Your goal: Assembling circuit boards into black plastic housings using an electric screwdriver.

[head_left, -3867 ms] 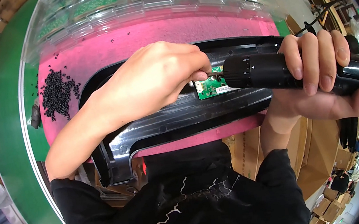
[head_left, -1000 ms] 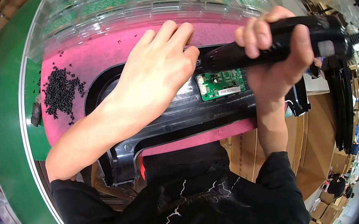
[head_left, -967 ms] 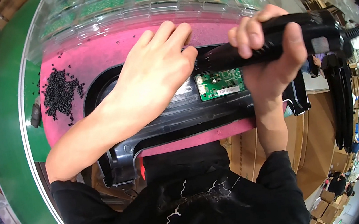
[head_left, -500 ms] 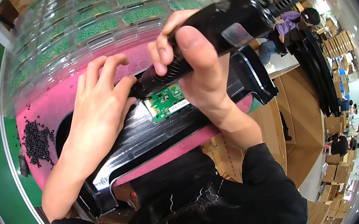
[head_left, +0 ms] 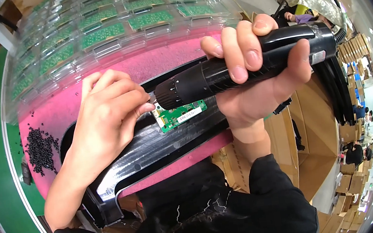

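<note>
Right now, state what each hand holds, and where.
Right hand: the electric screwdriver, by its body behind the ribbed collar. Left hand: fingers at its tip; any hold there cannot be told.

"What lies before you?"
"A housing [head_left: 145,144] on the mat [head_left: 175,59], with the circuit board [head_left: 182,116] in it and your screwdriver [head_left: 191,83] over the board's far edge."
"And around that?"
"Heaped loose parts [head_left: 42,150] on the mat at your left; trays [head_left: 114,42] behind the housing; an open carton [head_left: 311,117] at your right."
</note>
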Available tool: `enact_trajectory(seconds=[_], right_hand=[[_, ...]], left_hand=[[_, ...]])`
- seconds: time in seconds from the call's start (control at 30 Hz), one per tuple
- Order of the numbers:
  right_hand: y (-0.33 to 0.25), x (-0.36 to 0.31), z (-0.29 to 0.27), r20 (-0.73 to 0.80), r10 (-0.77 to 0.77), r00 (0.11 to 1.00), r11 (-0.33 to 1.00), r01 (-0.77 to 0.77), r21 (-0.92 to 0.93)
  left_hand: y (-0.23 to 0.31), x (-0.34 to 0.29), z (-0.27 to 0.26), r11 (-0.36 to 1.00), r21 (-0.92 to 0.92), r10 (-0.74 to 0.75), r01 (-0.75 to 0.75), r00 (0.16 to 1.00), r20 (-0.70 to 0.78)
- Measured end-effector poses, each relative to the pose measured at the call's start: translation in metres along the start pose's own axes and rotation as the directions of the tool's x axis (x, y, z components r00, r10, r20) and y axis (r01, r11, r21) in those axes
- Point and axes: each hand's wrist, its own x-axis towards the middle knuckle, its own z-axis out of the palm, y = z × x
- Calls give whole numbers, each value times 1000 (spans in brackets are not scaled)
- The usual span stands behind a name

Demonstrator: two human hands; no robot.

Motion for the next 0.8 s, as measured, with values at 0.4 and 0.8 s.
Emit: enact_trajectory(seconds=[0.4,0.8], right_hand=[[-21,2,-7,175,-28,984,999,19,51],[-17,-6,-1,142,-11,990,999,6,34]], left_hand=[[0,9,-14,992,-66,85,-104,966,-244],[-3,-3,5,985,-174,18,-18,1000,2]])
